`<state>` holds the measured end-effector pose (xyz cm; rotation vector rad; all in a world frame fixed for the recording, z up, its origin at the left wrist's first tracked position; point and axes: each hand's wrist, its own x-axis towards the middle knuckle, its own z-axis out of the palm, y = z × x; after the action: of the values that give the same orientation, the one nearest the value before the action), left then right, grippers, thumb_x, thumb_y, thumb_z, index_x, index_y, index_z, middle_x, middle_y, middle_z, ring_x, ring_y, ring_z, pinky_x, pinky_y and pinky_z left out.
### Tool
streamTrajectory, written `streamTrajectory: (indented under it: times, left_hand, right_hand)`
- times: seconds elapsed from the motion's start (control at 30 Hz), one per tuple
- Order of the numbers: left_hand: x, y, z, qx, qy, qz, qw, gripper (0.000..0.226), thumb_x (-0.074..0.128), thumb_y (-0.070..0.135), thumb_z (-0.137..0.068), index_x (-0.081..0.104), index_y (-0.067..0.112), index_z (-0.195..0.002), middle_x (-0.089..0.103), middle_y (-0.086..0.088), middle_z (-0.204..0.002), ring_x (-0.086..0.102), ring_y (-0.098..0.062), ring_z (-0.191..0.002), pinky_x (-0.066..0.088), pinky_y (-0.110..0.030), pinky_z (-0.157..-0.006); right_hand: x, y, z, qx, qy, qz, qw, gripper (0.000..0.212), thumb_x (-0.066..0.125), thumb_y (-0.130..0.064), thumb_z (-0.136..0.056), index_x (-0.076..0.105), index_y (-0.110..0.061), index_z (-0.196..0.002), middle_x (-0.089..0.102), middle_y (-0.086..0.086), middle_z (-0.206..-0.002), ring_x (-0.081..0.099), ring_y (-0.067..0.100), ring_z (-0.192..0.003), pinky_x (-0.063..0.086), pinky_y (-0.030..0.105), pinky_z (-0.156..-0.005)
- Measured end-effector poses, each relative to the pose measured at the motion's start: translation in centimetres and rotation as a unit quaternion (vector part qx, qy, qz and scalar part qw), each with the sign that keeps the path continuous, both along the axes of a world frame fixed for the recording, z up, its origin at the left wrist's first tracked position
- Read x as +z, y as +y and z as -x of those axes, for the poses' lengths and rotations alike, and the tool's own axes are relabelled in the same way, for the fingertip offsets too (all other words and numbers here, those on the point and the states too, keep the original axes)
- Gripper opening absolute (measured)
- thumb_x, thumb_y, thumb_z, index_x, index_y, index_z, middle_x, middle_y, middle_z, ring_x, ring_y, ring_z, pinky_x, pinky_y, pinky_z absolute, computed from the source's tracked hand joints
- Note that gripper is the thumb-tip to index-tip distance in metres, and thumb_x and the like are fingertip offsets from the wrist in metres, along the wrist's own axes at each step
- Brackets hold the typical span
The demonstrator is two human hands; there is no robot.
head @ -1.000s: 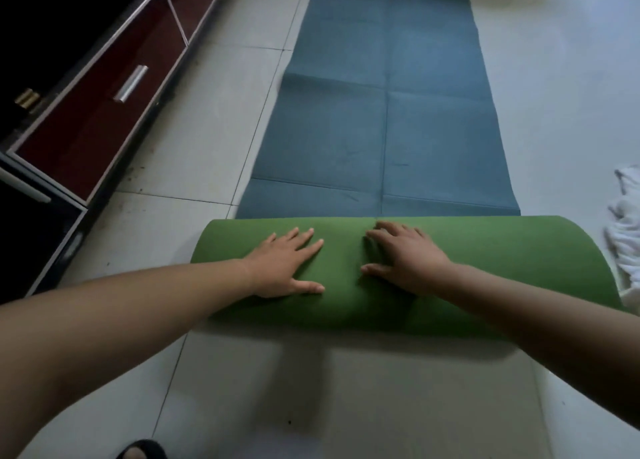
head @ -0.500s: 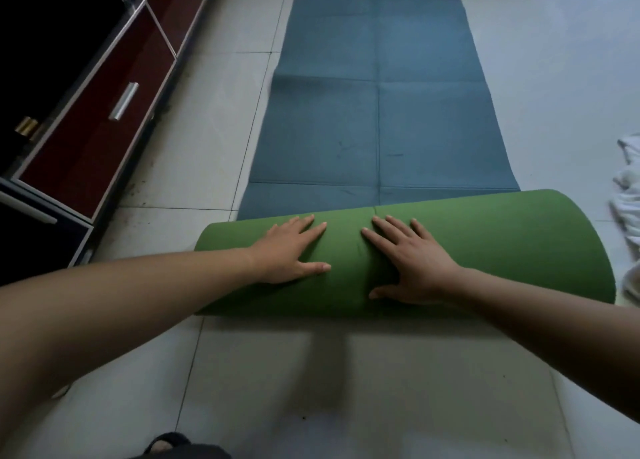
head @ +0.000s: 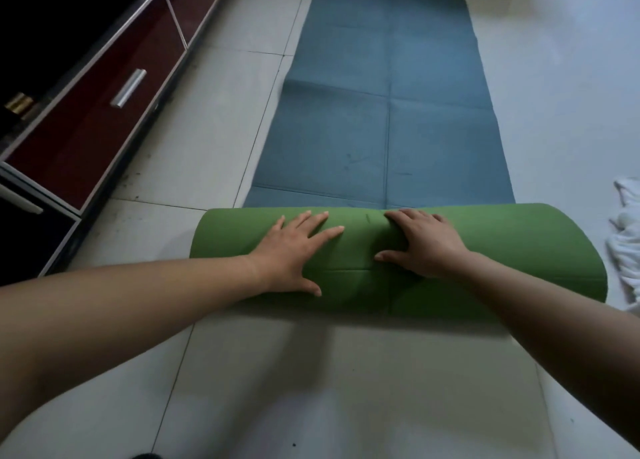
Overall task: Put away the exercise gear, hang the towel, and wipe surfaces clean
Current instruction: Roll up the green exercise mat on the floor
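On the left stands a dark red cabinet (head: 86,140). The left hand (head: 294,251) presses flat, grip open, on the half-rolled green and blue foam mat (head: 519,251) on the floor (head: 194,140). The right hand (head: 426,247) has its grip curled over the roll. A white cloth towel (head: 628,247) lies far right.

Bare floor tiles (head: 207,147) left of the mat (head: 388,112) give passage; cabinet (head: 86,129) blocks far left, towel (head: 627,244) crowds right.

view: head-worn; faces: forward and down; range: near the floor (head: 214,154)
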<state>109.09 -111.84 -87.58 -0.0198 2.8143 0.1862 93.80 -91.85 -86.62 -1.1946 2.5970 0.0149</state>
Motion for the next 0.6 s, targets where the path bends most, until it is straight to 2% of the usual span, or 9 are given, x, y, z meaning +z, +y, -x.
streamTrajectory:
  times: [0.13, 0.2, 0.33, 0.43, 0.6]
  left_hand:
    - [0.4, -1.0, 1.0, -0.002, 0.046, -0.015, 0.999, 0.104, 0.075, 0.054, -0.067, 0.011, 0.037, -0.147, 0.019, 0.001, -0.153, 0.022, -0.021, -0.139, 0.026, -0.038, -0.112]
    - [0.6, -1.5, 1.3, 0.004, 0.053, -0.037, 0.998, 0.101, 0.076, 0.05, -0.067, 0.016, 0.035, -0.147, 0.024, 0.003, -0.149, 0.027, -0.019, -0.136, 0.031, -0.034, -0.108]
    - [0.7, -2.2, 1.4, 0.024, 0.048, -0.079, 0.995, 0.101, 0.079, 0.046, -0.066, 0.017, 0.041, -0.146, 0.026, 0.001, -0.15, 0.028, -0.019, -0.136, 0.029, -0.033, -0.108]
    - [1.0, -2.7, 1.8, 0.025, 0.058, -0.094, 0.994, 0.097, 0.079, 0.043, -0.067, 0.02, 0.042, -0.144, 0.036, 0.006, -0.143, 0.036, -0.017, -0.128, 0.036, -0.032, -0.101]
    - [1.6, -3.4, 3.9, -0.005, 0.073, -0.121, 0.99, 0.09, 0.079, 0.036, -0.069, 0.028, 0.042, -0.142, 0.045, 0.01, -0.136, 0.043, -0.016, -0.122, 0.041, -0.034, -0.098]
  right_hand:
    - [0.3, -0.5, 0.0, 0.003, 0.018, 0.008, 1.0, 0.075, 0.053, -0.071, -0.074, 0.039, -0.028, -0.134, 0.051, -0.003, -0.132, 0.046, 0.019, -0.121, 0.034, 0.037, -0.099]
    - [0.6, -0.6, -0.1, 0.007, 0.032, 0.014, 0.999, 0.067, 0.053, -0.07, -0.075, 0.044, -0.029, -0.127, 0.056, -0.003, -0.124, 0.05, 0.019, -0.116, 0.035, 0.036, -0.092]
    - [1.3, -0.8, -0.4, 0.008, 0.049, 0.02, 0.999, 0.055, 0.052, -0.068, -0.077, 0.049, -0.029, -0.115, 0.06, -0.003, -0.113, 0.054, 0.021, -0.109, 0.036, 0.035, -0.08]
    - [1.9, -1.0, -0.7, -0.004, 0.055, 0.029, 0.998, 0.046, 0.053, -0.066, -0.079, 0.051, -0.028, -0.104, 0.062, -0.003, -0.105, 0.056, 0.022, -0.102, 0.034, 0.034, -0.072]
    - [2.7, -0.8, -0.6, -0.062, 0.032, 0.027, 0.997, 0.042, 0.054, -0.064, -0.079, 0.054, -0.026, -0.096, 0.063, 0.0, -0.097, 0.057, 0.026, -0.095, 0.039, 0.034, -0.069]
